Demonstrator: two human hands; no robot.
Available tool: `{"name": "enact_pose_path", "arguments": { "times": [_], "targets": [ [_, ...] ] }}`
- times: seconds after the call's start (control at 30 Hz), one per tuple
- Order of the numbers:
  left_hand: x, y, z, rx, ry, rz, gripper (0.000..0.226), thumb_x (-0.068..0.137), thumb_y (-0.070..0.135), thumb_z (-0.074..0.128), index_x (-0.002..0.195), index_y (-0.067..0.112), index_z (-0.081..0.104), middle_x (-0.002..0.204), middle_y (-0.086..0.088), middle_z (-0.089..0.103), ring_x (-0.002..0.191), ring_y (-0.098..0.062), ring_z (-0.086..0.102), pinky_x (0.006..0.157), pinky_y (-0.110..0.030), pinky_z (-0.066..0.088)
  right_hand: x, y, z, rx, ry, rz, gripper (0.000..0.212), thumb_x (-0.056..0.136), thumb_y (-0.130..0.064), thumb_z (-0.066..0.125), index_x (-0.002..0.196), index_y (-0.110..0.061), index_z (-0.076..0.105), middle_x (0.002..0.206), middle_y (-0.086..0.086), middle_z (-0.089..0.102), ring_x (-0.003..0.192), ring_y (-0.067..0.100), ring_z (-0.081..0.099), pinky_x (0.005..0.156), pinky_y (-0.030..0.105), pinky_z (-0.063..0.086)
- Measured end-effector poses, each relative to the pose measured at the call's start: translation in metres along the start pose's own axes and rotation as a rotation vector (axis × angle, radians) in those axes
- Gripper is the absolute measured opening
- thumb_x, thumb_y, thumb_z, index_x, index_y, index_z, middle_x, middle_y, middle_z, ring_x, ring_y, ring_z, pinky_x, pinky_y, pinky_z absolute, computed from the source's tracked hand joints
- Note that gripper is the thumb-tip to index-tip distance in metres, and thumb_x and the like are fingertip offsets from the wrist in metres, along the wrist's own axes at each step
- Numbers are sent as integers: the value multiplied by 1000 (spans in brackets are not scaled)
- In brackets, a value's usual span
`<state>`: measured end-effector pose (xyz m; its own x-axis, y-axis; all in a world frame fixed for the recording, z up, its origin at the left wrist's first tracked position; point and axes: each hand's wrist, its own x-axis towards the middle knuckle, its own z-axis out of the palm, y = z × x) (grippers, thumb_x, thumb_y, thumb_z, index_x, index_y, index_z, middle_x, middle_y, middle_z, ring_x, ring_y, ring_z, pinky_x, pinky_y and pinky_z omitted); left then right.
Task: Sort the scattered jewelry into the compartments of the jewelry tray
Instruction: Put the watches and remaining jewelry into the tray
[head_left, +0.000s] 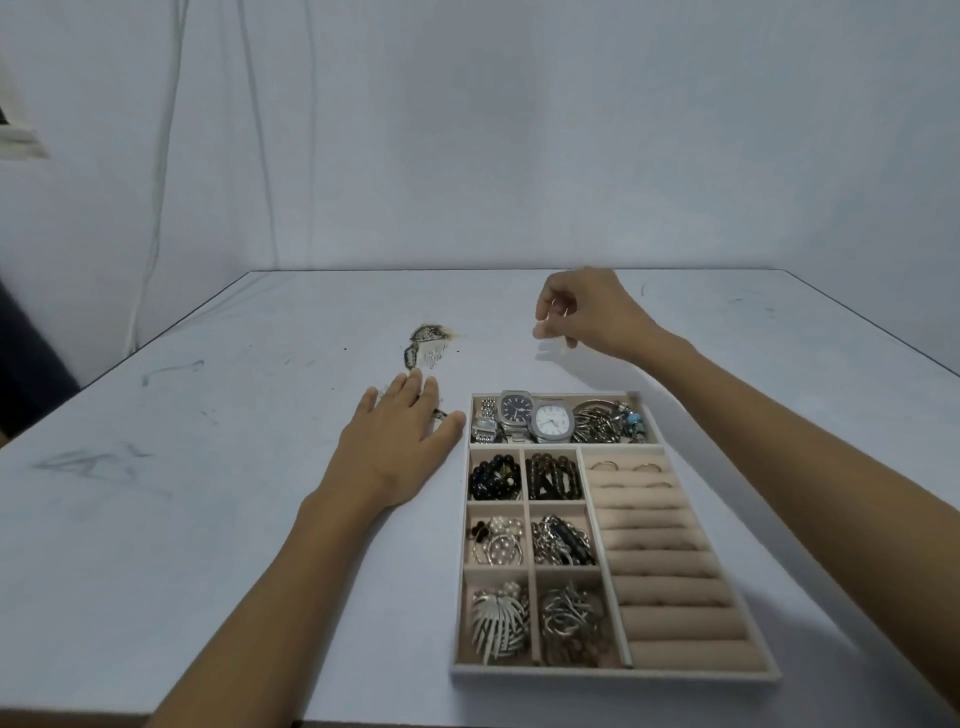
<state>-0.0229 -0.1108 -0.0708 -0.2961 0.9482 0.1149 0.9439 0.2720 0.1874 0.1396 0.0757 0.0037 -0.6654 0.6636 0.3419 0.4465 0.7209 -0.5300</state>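
Note:
The beige jewelry tray (613, 674) lies on the table at right of centre. Its back compartment holds two watches (535, 415) and metal bracelets (608, 422). The small left compartments hold bead bracelets (496, 475), earrings (496, 540), chains (563, 540) and a white brooch (498, 618). Its ring rolls (660, 545) carry several rings. My left hand (400, 436) rests flat on the table left of the tray; a small dark ring (440, 413) peeks out by its forefinger. My right hand (587, 312) hovers beyond the tray with fingers curled; anything pinched is too small to see.
A scuffed, dark-speckled patch (428, 343) marks the white table (208, 467) just beyond my left hand. The table's far edge meets a white cloth backdrop (467, 156). Faint pen marks lie on the left half.

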Motion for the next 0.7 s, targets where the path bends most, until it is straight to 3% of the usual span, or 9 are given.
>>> {"name": "enact_pose_path", "arguments": {
  "times": [0.17,0.27,0.4,0.57,0.7],
  "targets": [
    [-2,0,-2,10,-4,9,93,77,67,-1,152,14,14,160,-6,8,148,-16,4,120,-35,3,-71,-32,-19,254,158,-23,13,73,-13,80,80,-8,69,68,4,67,47,14,58,57,15,46],
    [-4,2,-2,22,1,6,71,96,55,12,152,12,14,160,-8,8,148,-17,4,119,-34,4,-119,-44,-28,401,128,-40,11,74,-9,80,81,-7,71,73,13,68,54,13,56,54,20,48],
    [-5,4,-3,28,-4,3,63,101,47,19,152,11,15,160,-8,9,148,-18,6,119,-35,5,-176,-52,-33,464,131,-48,8,72,-9,80,78,-11,74,71,10,69,63,30,56,56,23,43],
    [-5,4,-4,37,-10,3,62,100,46,19,151,10,17,160,-9,11,148,-19,7,119,-36,7,-232,-55,-36,471,156,30,7,69,-18,79,74,-22,74,73,-1,69,65,12,57,57,20,42],
    [-5,4,-4,24,-6,8,62,100,46,21,151,10,19,160,-10,12,148,-20,8,119,-36,7,-251,-52,-36,458,157,77,7,69,-20,78,68,-26,73,73,-7,70,66,11,58,57,25,42]
  ]
}}
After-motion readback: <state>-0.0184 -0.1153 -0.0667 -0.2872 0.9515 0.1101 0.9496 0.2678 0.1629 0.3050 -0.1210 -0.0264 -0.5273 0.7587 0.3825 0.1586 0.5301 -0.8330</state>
